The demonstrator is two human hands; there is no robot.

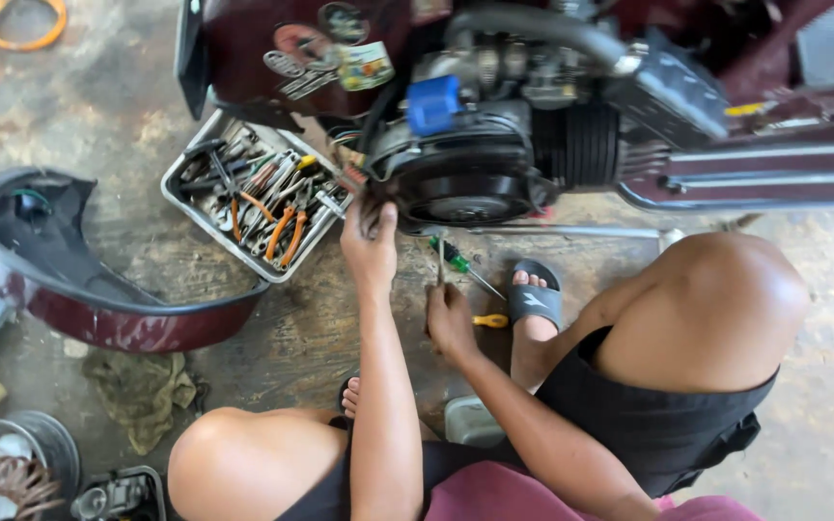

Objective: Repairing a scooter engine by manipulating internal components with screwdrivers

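I squat on a stained concrete floor in front of a dark red scooter's exposed engine [475, 164]. My left hand [371, 246] reaches up and touches the lower left edge of the round black engine cover. My right hand [448, 318] hangs lower, closed around a thin tool shaft [440, 262] that points up toward the engine. A green-handled screwdriver [463, 267] and a yellow-handled tool [490, 320] lie on the floor beside that hand.
A metal tray [183, 205] of pliers, wrenches and orange-handled tools sits left of the engine. A removed dark red body panel [98, 318] lies further left, with a rag [142, 391] below it. My sandalled foot [533, 294] rests near the tools.
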